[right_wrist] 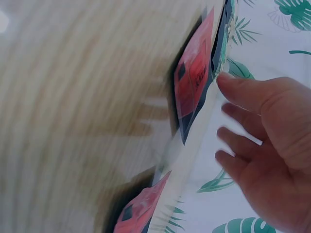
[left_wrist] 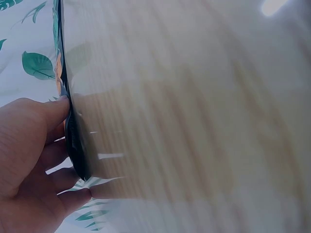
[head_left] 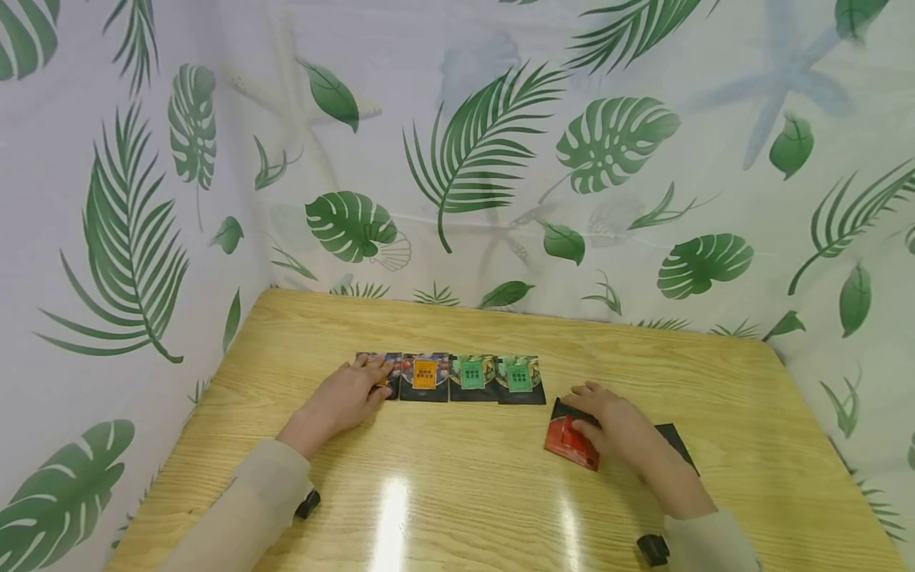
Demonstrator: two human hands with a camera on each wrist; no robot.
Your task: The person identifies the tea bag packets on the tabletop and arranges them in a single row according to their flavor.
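Observation:
Four flat sachets lie in a row, edges touching. My left hand (head_left: 353, 393) rests on the leftmost dark sachet (head_left: 395, 384) with its fingers spread, covering much of it. Beside it is a dark sachet with an orange label (head_left: 424, 389), then a green-labelled sachet (head_left: 472, 380) and another green-labelled sachet (head_left: 520, 381). My right hand (head_left: 615, 421) is over a tilted red-and-black sachet (head_left: 561, 441). In the right wrist view, its loosely bent fingers stand next to that red sachet (right_wrist: 194, 73); whether the thumb touches it I cannot tell.
A second red sachet (right_wrist: 141, 208) lies partly under my right forearm, where only its dark edge (head_left: 675, 445) shows from the head. The wood-grain table (head_left: 457, 485) meets a leaf-printed cloth (head_left: 500, 262) at the back and left. Light glares off the near tabletop.

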